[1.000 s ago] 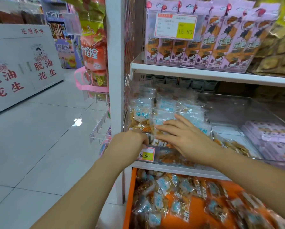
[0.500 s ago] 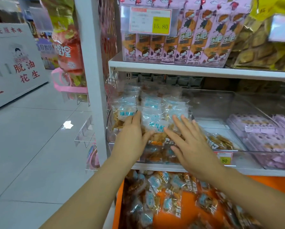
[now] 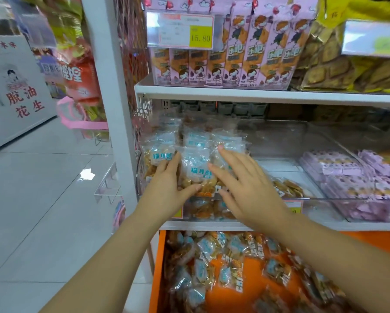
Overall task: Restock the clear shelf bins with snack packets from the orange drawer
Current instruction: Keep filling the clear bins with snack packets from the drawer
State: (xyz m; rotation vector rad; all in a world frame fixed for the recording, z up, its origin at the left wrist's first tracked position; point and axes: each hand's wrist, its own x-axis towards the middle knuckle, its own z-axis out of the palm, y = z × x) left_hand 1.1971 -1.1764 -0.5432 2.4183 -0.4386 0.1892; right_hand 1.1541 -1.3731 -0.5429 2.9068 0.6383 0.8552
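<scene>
A clear shelf bin (image 3: 289, 141) on the middle shelf holds a leaning stack of clear snack packets (image 3: 195, 159) with blue labels at its left end. My left hand (image 3: 169, 190) lies flat against the left front of that stack, fingers apart. My right hand (image 3: 246, 188) presses on the stack's right side, fingers spread, gripping nothing. Below the shelf the orange drawer (image 3: 156, 267) stands pulled out, with several of the same packets (image 3: 232, 265) loose inside.
A second clear bin (image 3: 370, 199) to the right holds purple-wrapped packets. Pink boxes (image 3: 234, 62) fill the shelf above, behind a 15.80 price tag. A white shelf upright (image 3: 109, 105) stands left of the bins, with tiled aisle floor (image 3: 42, 199) beyond it.
Both hands have moved up from the bin's front edge onto the packet stack and spread flat against it. The camera has shifted right and closer.
</scene>
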